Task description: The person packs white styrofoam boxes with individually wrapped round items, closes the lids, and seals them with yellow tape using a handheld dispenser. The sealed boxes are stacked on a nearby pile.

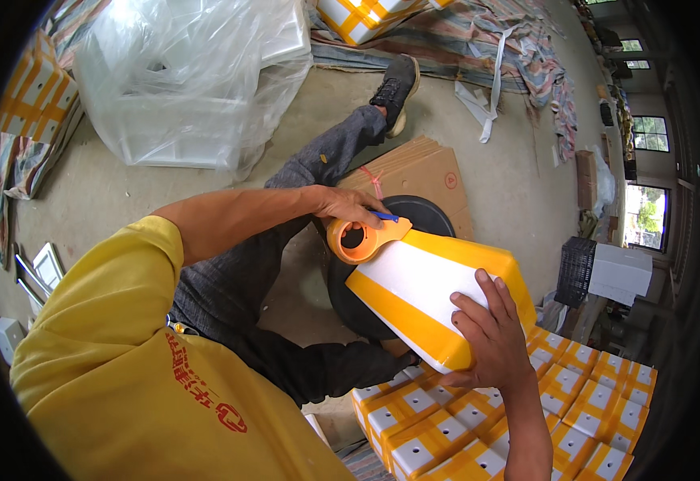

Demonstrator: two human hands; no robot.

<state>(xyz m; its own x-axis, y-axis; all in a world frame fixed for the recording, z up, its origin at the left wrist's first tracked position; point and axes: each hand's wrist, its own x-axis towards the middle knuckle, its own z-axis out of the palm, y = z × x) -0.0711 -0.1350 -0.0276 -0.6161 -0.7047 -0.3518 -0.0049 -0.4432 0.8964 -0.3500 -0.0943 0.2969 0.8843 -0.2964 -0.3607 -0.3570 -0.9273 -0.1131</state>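
Observation:
My left hand [350, 207] is closed around an orange tape dispenser [341, 249] with a blue part on top. The dispenser's tip rests at the near-left upper corner of a white foam box [422, 273], which has wide yellow tape along its edges. My right hand [488, 337] lies on the other end of the box, fingers spread on its white face and thumb at the lower corner. The box sits tilted over a round black surface [356, 306]; its underside is hidden.
Flattened cardboard [410, 168] lies behind the round black surface. Many taped foam boxes [446, 430] are packed together at lower right. Plastic-wrapped white foam pieces [193, 102] stand at upper left. Striped sheeting [506, 60] covers part of the floor. A black crate [575, 272] is at right.

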